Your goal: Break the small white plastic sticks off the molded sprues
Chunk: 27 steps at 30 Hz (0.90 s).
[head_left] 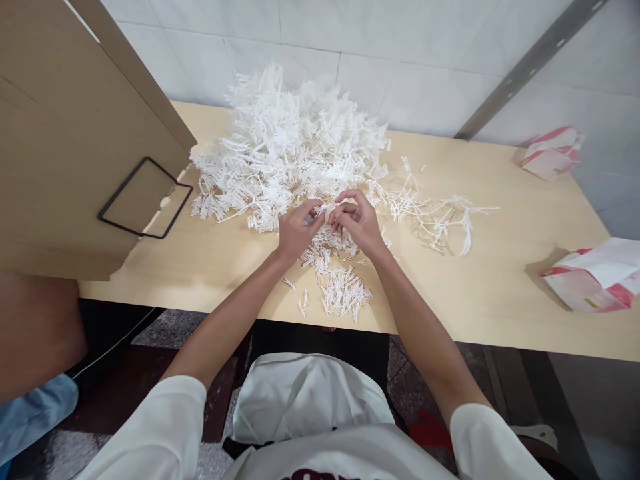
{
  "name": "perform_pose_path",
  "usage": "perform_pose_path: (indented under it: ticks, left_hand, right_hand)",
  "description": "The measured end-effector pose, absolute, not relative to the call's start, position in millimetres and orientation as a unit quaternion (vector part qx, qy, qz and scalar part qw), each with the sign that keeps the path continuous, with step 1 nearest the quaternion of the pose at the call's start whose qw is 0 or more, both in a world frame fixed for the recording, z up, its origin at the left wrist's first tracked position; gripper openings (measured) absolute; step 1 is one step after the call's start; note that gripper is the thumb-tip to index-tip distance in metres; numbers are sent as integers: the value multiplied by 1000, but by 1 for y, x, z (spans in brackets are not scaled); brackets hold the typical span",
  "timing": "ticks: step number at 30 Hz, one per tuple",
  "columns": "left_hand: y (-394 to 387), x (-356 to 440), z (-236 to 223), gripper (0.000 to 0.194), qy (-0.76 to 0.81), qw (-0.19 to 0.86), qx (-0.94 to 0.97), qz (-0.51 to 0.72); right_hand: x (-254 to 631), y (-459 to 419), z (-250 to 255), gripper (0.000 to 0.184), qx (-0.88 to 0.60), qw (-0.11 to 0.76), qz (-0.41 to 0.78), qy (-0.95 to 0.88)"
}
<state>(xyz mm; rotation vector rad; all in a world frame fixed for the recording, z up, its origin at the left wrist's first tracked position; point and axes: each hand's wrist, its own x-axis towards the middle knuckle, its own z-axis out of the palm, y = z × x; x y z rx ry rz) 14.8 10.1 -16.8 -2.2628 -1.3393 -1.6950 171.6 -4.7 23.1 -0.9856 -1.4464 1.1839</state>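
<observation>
Over the front edge of a big heap of white branched plastic pieces [285,147], my two hands meet with bent fingers. The fingers of my left hand [299,231] are closed on a small white branched plastic piece. My right hand [361,223] pinches at the same spot, its fingertips almost touching the left ones; fingers partly cover what lies between them. Below and between my wrists, many small loose white plastic sticks [345,291] lie on the table. A thin scatter of bare branched white strands [440,223] lies to the right of the heap.
The light wooden table [500,280] runs along a tiled wall [400,53]. At left stands a large cardboard sheet [75,133] with a black wire frame [133,175] against it. Two red-and-white paper packets [553,153] sit at right. Another person's limb [37,337] shows at lower left.
</observation>
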Motion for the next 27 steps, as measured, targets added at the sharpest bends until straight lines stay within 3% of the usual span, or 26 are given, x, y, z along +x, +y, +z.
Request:
perform_pose_path:
  ticks: [2,7,11,27]
  left_hand:
    - [10,14,-19,23,-425,34,-725,-541]
    - [9,10,-21,20,-404,109,-761,-496]
    - [7,8,-19,22,-391,116,-771,-488]
    - [8,10,-20,20,-367,107,-783,-490]
  right_hand:
    - [172,-5,26,16,-408,484,487,-602]
    - [170,-6,26,36,-432,457,462,-626]
    - [168,-4,22,39,-443,464,430,-636]
    - [168,-2,17,6,-446,491,390,-639]
